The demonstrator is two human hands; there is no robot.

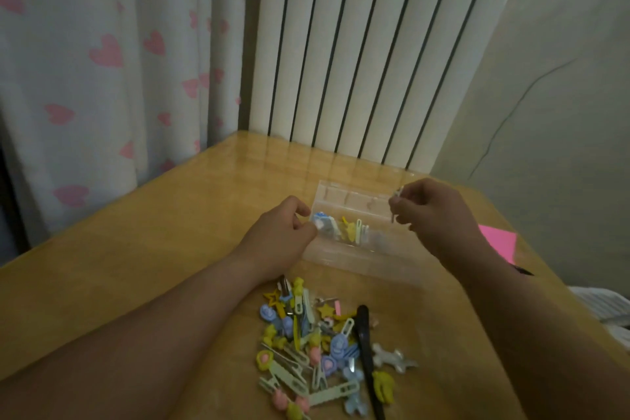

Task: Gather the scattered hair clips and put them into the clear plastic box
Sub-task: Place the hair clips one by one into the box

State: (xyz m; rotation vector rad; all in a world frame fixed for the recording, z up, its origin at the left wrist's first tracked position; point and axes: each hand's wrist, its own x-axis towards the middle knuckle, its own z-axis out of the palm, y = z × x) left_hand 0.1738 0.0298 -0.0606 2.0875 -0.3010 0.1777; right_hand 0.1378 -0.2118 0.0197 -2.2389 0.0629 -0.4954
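The clear plastic box (358, 249) lies open on the wooden table (136, 249), between the two hands, with its lid (354, 201) folded back toward the radiator (358, 44). A few hair clips (351, 230), blue, yellow and pale green, already lie in its left part; the right part appears bare.

The left hand (279, 232) rests at the left end of the box, fingers curled in a loose fist against the box edge. Whether it pinches a clip or only steadies the box cannot be told. The right hand (436, 215) hovers above the right end of the box, thumb and fingers closed on a small silver clip (397, 204) held roughly upright.

The main pile of clips (324, 344) lies on the table just in front of the box, near the person. It includes star shapes, pastel toothed clips, a long black clip (366, 351) and a silver bow-shaped piece (392, 356). A pink sheet (499, 242) lies at the right table edge. A heart-print curtain (102, 61) hangs to the left.

Step in hand, by judgement: depositing one clip into the box. The task is at an early stage, since most clips remain in the pile.

Next move: lower the right hand over the bare part of the box, then open the fingers to release the clip. Return to the pile for the next item. The long black clip may need to lie lengthwise to fit.
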